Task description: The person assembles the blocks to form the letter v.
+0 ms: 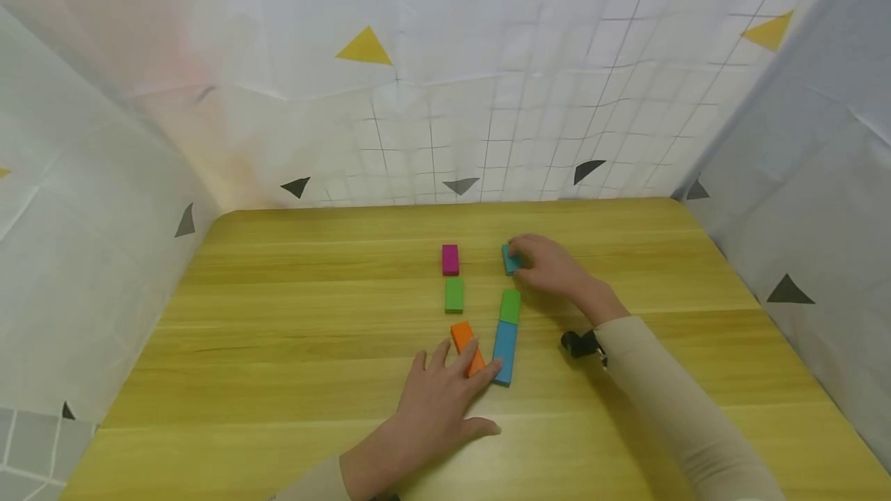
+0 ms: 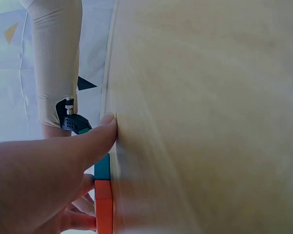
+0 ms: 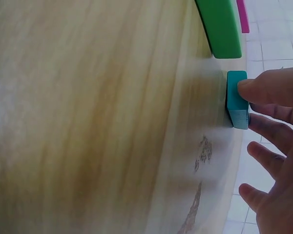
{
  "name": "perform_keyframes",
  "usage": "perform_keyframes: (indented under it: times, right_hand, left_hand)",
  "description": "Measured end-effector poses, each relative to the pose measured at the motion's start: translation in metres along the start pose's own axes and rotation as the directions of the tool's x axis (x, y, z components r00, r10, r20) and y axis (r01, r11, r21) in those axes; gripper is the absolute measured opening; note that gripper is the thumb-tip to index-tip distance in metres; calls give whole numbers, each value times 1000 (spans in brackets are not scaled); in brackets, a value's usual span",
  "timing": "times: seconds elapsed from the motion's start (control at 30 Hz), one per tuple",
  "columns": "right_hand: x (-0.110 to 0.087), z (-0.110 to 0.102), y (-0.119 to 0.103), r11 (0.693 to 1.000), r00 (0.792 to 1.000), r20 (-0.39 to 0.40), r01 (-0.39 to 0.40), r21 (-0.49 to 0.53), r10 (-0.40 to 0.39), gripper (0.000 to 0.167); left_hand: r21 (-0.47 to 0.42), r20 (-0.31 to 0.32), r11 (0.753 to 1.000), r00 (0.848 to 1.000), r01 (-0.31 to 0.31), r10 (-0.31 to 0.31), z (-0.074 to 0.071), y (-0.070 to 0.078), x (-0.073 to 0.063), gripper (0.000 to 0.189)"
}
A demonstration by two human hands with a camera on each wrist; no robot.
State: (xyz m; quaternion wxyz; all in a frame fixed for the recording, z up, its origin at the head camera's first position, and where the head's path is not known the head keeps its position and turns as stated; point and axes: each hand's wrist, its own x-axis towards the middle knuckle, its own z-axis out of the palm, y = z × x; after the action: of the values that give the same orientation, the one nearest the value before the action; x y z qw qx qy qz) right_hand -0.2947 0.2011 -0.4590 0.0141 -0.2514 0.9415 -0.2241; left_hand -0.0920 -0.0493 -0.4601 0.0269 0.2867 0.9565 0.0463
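At the far right of the layout, my right hand [image 1: 550, 265] pinches a teal block [image 1: 510, 263], thumb on one side and fingertips on the other. The right wrist view has the teal block [image 3: 237, 95] under the thumb. My left hand [image 1: 440, 397] lies spread with its fingers out over an orange block [image 1: 462, 335], which sits slanted. Its index fingertip reaches the near end of a blue block [image 1: 506, 342]. A green block [image 1: 510, 306] lines up end to end with the blue one. In the left wrist view, fingers are beside the orange block [image 2: 104, 207].
A magenta block [image 1: 450, 260] and a second green block [image 1: 454, 296] form a row left of the teal and blue ones. Everything lies on a wooden table [image 1: 292, 315]. Light sheets with triangle patches [image 1: 364, 46] stand round its back and sides.
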Motion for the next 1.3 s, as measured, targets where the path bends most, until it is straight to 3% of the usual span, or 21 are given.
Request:
perform_keyframes:
  times: [0.63, 1.3]
  right_hand:
    - [3, -3, -2, 997, 999, -37, 34, -70, -37, 27]
    - [-5, -11, -10, 998, 999, -47, 4, -67, -8, 26]
  left_hand:
    - [5, 15, 1000, 1000, 2, -2, 1, -1, 1, 80]
    - [22, 16, 1000, 1000, -6, 6, 0, -2, 1, 80]
